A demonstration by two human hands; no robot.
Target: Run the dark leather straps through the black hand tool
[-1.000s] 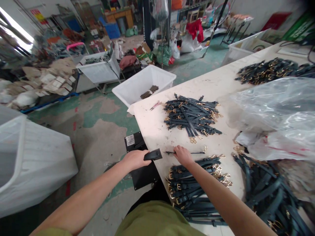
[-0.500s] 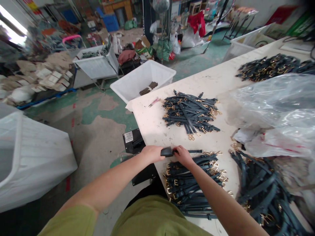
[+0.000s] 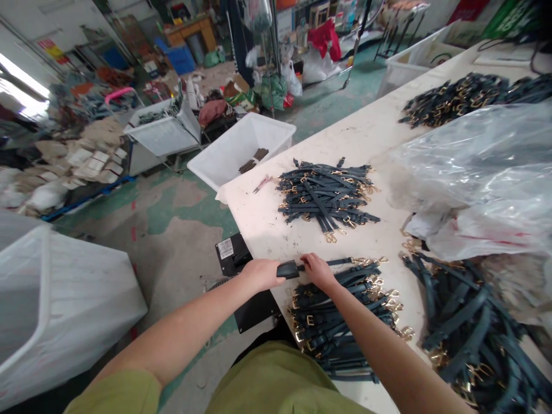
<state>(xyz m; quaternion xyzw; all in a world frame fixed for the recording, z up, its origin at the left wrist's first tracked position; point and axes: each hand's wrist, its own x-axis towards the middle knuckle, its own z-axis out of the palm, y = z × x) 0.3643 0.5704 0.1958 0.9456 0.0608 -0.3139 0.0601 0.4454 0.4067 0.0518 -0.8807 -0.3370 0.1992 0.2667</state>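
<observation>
My left hand [image 3: 262,272] is closed on the wide, flat, dark part of a leather strap [image 3: 288,269] at the table's near left edge. My right hand [image 3: 318,270] pinches the narrower section just beside it. From under my right hand the strap runs on rightward to gold snap hooks. Right below lies a row of dark blue straps [image 3: 340,313] with gold buckles and hooks, partly hidden by my right forearm. Farther up the table sits a second pile of similar straps [image 3: 325,192].
Pink-handled snips [image 3: 262,183] lie near the far left edge of the white table [image 3: 254,215]. Clear plastic sheeting [image 3: 478,167] and a loose heap of straps [image 3: 478,322] take up the right side. A white bin [image 3: 207,164] stands beyond the edge, another bin [image 3: 90,287] at left.
The view has shifted slightly. Both hands remain on the strap; its wide part has tilted to show more of its flat face.
</observation>
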